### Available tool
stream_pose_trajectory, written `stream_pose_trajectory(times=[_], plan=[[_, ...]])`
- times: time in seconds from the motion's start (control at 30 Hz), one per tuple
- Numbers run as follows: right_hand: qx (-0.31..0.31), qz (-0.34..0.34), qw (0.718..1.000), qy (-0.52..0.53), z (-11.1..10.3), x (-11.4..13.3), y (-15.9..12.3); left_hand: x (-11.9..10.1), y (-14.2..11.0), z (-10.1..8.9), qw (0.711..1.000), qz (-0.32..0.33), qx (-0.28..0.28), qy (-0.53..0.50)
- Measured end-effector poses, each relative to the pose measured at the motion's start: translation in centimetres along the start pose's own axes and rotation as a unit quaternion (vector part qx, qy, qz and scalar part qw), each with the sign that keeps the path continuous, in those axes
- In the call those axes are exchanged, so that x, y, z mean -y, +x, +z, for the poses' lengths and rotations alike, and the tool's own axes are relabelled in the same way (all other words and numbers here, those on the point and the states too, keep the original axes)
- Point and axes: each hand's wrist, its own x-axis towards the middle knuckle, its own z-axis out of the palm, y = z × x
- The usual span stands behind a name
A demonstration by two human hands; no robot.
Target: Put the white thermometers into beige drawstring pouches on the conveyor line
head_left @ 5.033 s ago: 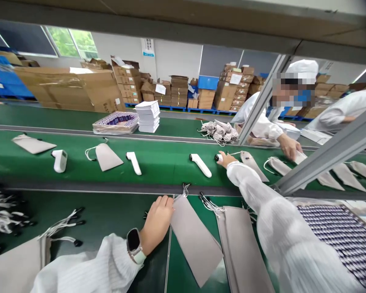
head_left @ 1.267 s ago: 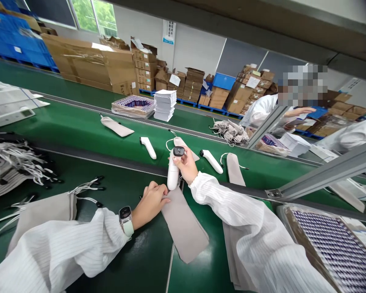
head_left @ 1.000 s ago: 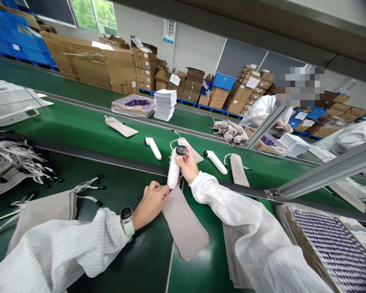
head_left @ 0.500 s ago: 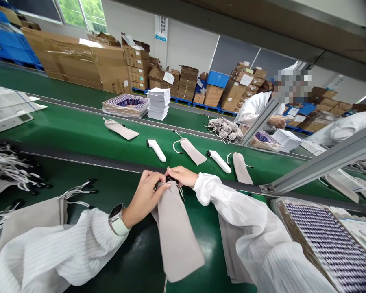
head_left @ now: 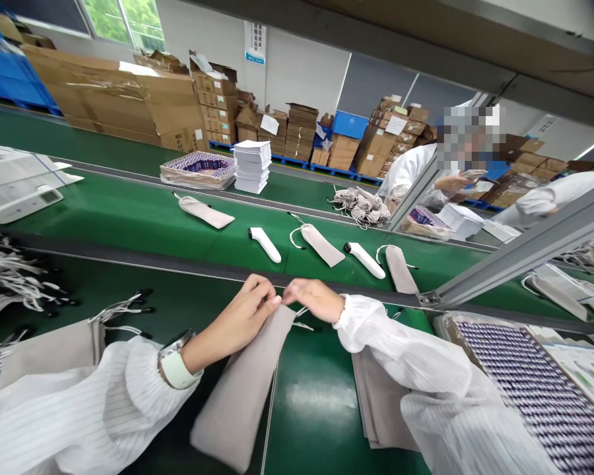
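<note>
My left hand [head_left: 242, 315] pinches the top edge of a grey drawstring pouch [head_left: 237, 389] that bulges and slants down to the lower left over the green bench. My right hand [head_left: 313, 298] is closed on the pouch's white drawstring [head_left: 301, 315] right beside the mouth. The white handheld device I held a moment ago no longer shows. A pile of flat grey pouches [head_left: 381, 402] lies under my right forearm.
On the green belt [head_left: 129, 218] beyond lie two white handheld devices [head_left: 264, 244] [head_left: 365, 260] and several grey pouches [head_left: 321, 245]. A tray [head_left: 534, 376] sits at the right, corded pouches [head_left: 10, 277] at the left. A co-worker in white [head_left: 426, 175] stands across.
My right hand lowered the white device into the pouch that my left hand held. Both hands then came to the pouch mouth, and the pouch swung toward the lower left.
</note>
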Motion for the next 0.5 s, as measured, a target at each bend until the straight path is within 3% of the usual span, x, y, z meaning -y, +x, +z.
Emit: stream_pose_trajectory(times=[0.07, 0.17, 0.23, 0.37, 0.43, 0.5], plan=[[-0.049, -0.002, 0.999, -0.004, -0.5, 0.4, -0.2, -0.1, -0.3, 0.0, 0.997, -0.007, 0.064, 0.030], [-0.118, -0.004, 0.993, 0.004, -2.0, 0.6, -0.6, 0.1, -0.5, -0.3, 0.976, -0.059, 0.210, 0.028], [-0.146, -0.036, 0.988, -0.040, -3.5, 0.1, -1.0, 0.3, -0.6, -1.2, 0.966, -0.063, 0.246, 0.040], [-0.244, -0.035, 0.951, -0.186, -6.0, -2.0, -2.5, 0.6, -0.5, -3.9, 0.983, -0.053, 0.162, 0.062], [-0.220, -0.002, 0.953, -0.207, -5.0, -2.5, -3.2, 0.0, -0.4, -3.9, 0.990, -0.048, 0.125, 0.033], [-0.137, 0.005, 0.976, -0.169, -2.1, -2.2, -3.5, -1.5, -0.1, -2.4, 0.994, -0.012, 0.107, -0.006]])
